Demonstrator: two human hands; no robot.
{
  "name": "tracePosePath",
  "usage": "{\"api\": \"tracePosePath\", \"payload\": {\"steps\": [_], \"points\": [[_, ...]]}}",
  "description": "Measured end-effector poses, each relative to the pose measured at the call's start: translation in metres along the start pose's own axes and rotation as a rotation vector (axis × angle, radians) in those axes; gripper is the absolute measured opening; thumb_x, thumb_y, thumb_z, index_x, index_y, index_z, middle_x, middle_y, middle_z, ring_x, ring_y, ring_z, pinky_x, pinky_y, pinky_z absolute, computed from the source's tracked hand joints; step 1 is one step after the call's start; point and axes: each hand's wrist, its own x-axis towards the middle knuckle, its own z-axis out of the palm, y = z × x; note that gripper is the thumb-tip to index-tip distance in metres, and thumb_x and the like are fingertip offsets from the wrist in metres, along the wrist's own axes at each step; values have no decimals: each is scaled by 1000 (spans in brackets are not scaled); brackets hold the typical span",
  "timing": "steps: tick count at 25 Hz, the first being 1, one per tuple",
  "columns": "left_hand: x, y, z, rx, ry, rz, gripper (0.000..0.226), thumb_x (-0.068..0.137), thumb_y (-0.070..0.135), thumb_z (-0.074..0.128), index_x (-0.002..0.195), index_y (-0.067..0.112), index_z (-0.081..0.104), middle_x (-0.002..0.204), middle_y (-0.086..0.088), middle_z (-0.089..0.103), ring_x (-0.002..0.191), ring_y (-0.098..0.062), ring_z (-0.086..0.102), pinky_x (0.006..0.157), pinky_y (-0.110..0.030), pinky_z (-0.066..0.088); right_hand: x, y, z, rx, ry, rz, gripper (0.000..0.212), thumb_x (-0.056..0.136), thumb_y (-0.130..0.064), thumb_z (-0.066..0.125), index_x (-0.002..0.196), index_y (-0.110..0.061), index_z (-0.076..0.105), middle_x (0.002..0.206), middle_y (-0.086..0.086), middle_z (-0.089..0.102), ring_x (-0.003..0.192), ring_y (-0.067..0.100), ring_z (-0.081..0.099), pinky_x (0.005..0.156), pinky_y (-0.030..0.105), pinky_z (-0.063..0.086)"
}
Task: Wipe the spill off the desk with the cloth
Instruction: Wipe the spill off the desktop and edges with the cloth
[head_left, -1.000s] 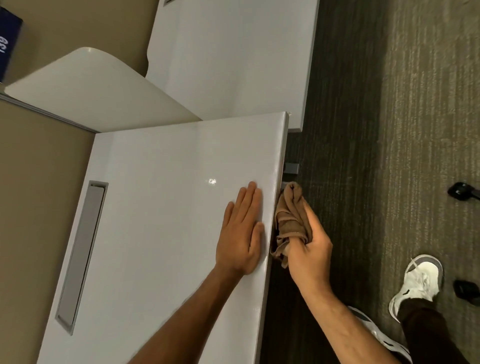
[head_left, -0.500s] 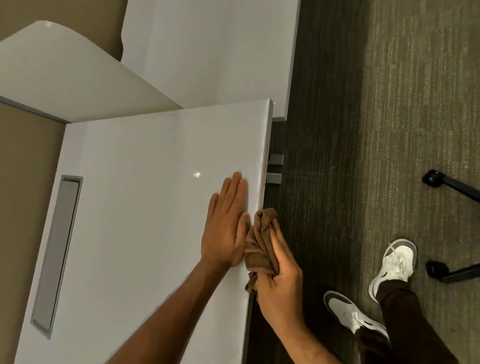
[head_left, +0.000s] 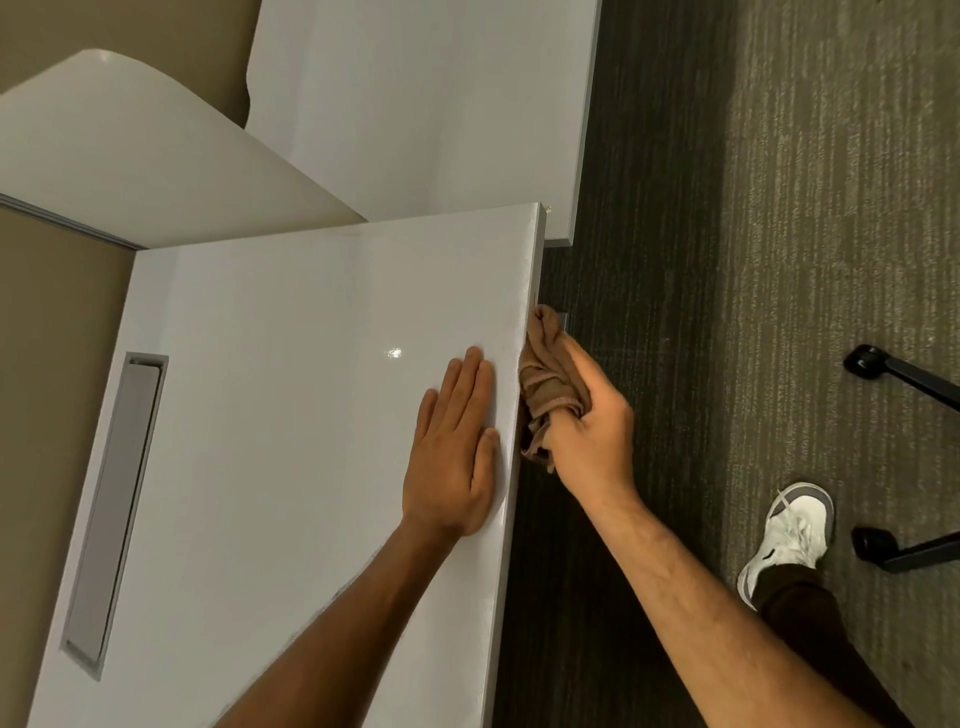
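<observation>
A glossy white desk (head_left: 270, 415) fills the left and middle of the head view. My left hand (head_left: 454, 452) lies flat, palm down, fingers together, on the desk top near its right edge. Just past that edge, my right hand (head_left: 592, 436) grips a bunched brown cloth (head_left: 545, 379) and presses it against the side of the desk edge. A small bright glint (head_left: 395, 353) shows on the desk top beyond my left fingertips; I cannot tell whether it is liquid or a light reflection.
A grey cable slot (head_left: 114, 499) runs along the desk's left side. A second white desk (head_left: 415, 104) and a curved white panel (head_left: 130, 156) stand behind. Dark carpet lies to the right, with my white shoe (head_left: 789, 535) and black chair legs (head_left: 904, 374).
My right hand slid the cloth back along the desk edge toward me, then forward again, away from me. My left hand stayed flat on the desk top. The camera view shifted.
</observation>
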Motion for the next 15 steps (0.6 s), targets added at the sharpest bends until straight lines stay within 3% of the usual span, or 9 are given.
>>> {"api": "tracePosePath", "payload": {"steps": [3, 5, 7, 10, 15], "points": [[0, 1, -1, -1, -4, -1, 63, 108, 33, 23, 167, 15, 15, 177, 1, 8, 164, -15, 3, 133, -44, 6, -14, 2, -12, 162, 185, 2, 50, 96, -3, 60, 142, -23, 55, 130, -6, 67, 117, 6, 65, 94, 29, 58], [1, 0, 0, 1, -5, 1, 63, 107, 34, 22, 167, 15, 15, 177, 1, 8, 164, -15, 3, 133, -42, 5, -30, 5, -14, 190, 212, 22, 51, 96, -5, 60, 142, -27, 55, 131, -8, 67, 116, 6, 66, 90, 24, 58], [0, 1, 0, 2, -7, -1, 63, 107, 34, 22, 167, 16, 15, 177, 1, 7, 164, -14, 2, 133, -40, 3, -52, 7, -4, 158, 111, 57, 59, 95, 1, 59, 144, -30, 52, 137, -11, 63, 122, 6, 62, 97, 26, 55], [1, 1, 1, -9, -19, -7, 63, 108, 35, 23, 168, 19, 14, 177, 4, 5, 164, -14, 2, 133, -39, 2, -70, 11, 14, 11, -14, 50, 71, 92, 7, 60, 152, -26, 41, 155, -10, 46, 143, 2, 40, 116, 35, 40], [1, 0, 2, 18, -8, -5, 63, 107, 34, 24, 168, 19, 14, 177, 4, 6, 164, -13, 2, 133, -37, 1, -18, 4, 9, -146, -19, 28, 71, 92, 5, 59, 151, -31, 39, 156, -11, 42, 144, 5, 38, 119, 42, 36]]}}
